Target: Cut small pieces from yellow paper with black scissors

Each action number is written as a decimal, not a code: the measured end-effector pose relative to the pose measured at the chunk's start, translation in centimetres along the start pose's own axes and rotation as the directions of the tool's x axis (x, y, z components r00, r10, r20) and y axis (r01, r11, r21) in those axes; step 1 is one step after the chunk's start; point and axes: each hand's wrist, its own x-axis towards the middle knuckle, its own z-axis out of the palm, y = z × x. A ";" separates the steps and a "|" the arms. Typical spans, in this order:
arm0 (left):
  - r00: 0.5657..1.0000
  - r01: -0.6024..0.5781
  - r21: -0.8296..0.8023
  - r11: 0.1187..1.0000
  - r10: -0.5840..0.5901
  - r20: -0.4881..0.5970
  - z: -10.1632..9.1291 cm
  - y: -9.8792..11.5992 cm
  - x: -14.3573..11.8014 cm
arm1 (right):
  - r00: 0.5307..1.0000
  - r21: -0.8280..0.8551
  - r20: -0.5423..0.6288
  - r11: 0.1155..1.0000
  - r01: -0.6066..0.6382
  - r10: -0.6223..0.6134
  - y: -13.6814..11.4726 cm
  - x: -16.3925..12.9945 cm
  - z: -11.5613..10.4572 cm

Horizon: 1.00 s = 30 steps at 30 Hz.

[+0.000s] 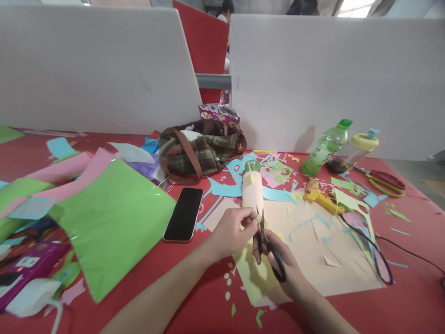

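My right hand [287, 264] holds a pair of scissors [277, 260] with black handles, its blades pointing away from me and slightly apart. Right beside the blades, the fingertips of my left hand [236, 232] pinch a tiny pale yellow paper piece [259, 217]. Just beyond both hands is a bottle [252, 189] wrapped in peach paper, with a green cap and a yellow strip on it. Beneath my hands lie a pale yellow sheet [251, 273] and a larger peach sheet [313, 278]. Several small yellow paper rounds [227, 295] are scattered left of the yellow sheet.
On the red table [194, 297] lie a phone [183, 214], green sheet [118, 222] and plaid bag [208, 146]. To the right are a yellow glue gun [323, 198] with its cord, a green bottle [325, 148], a clear cup [352, 150] and larger scissors [385, 183].
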 end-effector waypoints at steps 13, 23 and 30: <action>1.000 0.015 -0.004 1.000 -0.015 -0.019 0.3 0.2 -0.1 | 1.000 0.000 -0.010 1.000 0.017 -0.017 -0.5 0.0 0.1; 0.999 -0.001 -0.014 1.000 0.001 -0.041 0.5 0.0 0.0 | 1.000 0.018 -0.008 1.000 -0.006 0.006 0.1 0.1 -0.1; 1.000 -0.003 -0.034 0.999 0.002 -0.015 0.1 0.0 0.0 | 0.999 0.061 -0.015 0.998 -0.028 0.029 0.3 0.1 -0.2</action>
